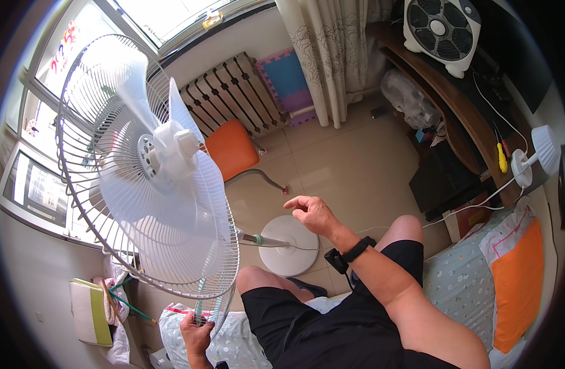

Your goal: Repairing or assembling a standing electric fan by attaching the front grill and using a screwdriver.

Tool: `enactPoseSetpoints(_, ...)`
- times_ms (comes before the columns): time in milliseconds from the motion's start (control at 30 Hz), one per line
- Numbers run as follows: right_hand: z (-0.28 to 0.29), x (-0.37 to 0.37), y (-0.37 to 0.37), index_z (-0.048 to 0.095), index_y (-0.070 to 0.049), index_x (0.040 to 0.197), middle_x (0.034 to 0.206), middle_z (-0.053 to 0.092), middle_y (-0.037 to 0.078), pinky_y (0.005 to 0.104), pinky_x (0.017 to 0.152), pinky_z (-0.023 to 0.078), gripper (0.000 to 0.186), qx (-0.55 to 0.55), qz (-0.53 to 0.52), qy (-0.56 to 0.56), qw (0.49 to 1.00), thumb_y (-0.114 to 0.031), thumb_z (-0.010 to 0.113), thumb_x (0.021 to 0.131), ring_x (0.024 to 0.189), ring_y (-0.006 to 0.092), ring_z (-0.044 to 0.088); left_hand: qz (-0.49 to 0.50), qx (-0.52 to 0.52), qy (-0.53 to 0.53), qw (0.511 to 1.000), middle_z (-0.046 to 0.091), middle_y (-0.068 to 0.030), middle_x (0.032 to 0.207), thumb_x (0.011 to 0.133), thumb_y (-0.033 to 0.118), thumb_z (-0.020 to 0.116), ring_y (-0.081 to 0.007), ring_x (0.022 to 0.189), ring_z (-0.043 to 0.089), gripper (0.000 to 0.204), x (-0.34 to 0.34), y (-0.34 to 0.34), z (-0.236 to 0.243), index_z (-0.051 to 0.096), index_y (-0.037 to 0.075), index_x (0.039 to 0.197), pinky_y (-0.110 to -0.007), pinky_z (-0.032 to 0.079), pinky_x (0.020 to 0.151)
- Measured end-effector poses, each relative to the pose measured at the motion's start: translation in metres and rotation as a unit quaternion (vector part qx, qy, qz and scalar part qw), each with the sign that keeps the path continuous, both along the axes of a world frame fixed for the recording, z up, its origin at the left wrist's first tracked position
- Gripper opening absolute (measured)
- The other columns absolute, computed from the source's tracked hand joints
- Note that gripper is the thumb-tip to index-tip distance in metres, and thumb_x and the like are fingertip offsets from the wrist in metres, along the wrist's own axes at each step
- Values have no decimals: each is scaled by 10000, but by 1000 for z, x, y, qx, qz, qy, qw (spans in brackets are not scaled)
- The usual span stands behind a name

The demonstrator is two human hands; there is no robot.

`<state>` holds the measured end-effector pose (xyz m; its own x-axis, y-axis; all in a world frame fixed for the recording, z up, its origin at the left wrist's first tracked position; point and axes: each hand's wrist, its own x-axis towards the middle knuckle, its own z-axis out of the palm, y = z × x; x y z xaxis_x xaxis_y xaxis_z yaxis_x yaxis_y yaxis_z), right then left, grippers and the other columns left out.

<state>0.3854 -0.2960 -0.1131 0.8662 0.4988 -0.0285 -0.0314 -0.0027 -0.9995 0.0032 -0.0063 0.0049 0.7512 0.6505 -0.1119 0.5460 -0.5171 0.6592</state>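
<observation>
A white standing fan [171, 147] rises at the left, its pale translucent blades exposed inside a wire cage. Low on that cage, my left hand [197, 333] has its fingers closed around the wire guard [216, 301], where a teal strip shows. Out in front of me, my right hand [314, 216] hangs in the air with nothing visible in it; the index finger reaches left, apart from the thumb, and the other fingers are curled. Beneath it is the fan's round white base [290, 255], joined to the pole [251, 238].
An orange chair [232, 147] stands before the radiator [233, 92]. At the right, a wooden desk [430, 80] carries a box fan [441, 31], a yellow-handled screwdriver [502, 157] and a small white lamp-like object [537, 157]. A white cord [467, 212] runs toward the floor. Patterned bedding [461, 283] lies beside me.
</observation>
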Motion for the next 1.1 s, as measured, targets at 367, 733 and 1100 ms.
enactPoseSetpoints(367, -4, -9, 10, 768, -8, 1152, 917, 754, 70, 283, 787, 552, 298, 18, 23, 15, 999, -42, 586, 918, 816, 116, 664, -1, 1, -2, 1000, 583, 3, 692, 673, -26, 800, -109, 638, 530, 236, -4, 6, -6, 591, 5, 777, -306, 447, 616)
enactPoseSetpoints(733, -21, -17, 86, 598, -93, 1428, 1247, 668, 166, 422, 983, 547, 595, -123, 176, -121, 969, -272, 714, 872, 1098, 307, 670, 7, -9, -11, 1000, 588, 9, 700, 667, -44, 796, -97, 647, 533, 234, -1, 0, 0, 619, -2, 815, -295, 450, 618)
enactPoseSetpoints(1100, -5, -6, 167, 452, -113, 1558, 1521, 494, 222, 460, 1226, 374, 986, 13, 227, -193, 955, -430, 879, 727, 1465, 387, 428, 9, 29, 13, 999, 607, 14, 708, 660, -58, 794, -95, 646, 545, 231, -5, 3, 8, 672, -18, 851, -293, 448, 614)
